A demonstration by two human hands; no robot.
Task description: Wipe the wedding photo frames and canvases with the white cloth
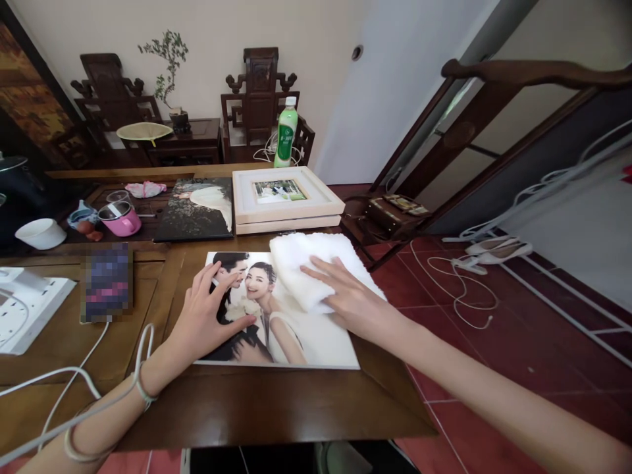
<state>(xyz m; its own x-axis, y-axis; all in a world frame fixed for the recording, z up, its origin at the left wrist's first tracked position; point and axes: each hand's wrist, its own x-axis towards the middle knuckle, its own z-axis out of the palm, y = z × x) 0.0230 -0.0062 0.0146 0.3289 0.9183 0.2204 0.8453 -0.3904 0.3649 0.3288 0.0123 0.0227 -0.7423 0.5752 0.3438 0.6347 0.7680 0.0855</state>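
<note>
A photo panel [328, 342] showing a couple lies flat on the brown wooden table [276, 408]. My left hand [205, 313] rests on its left side with thumb and fingers spread, holding nothing. Over the panel's upper right part is a folded white towel [296, 263], which hangs past the right edge. My right hand [350, 296] lies on top of the towel and holds it against the panel, some fingers stretched and others bent. Part of the picture is covered by the towel and my hands.
Behind the panel are stacked pale frames [289, 217], a dark photo panel [172, 214] and a green bottle [285, 135]. To the left stand a pink cup [123, 220], a white bowl [42, 234] and a power strip [34, 309]. White cables [74, 372] cross my left forearm. A wooden chair [533, 76] stands right.
</note>
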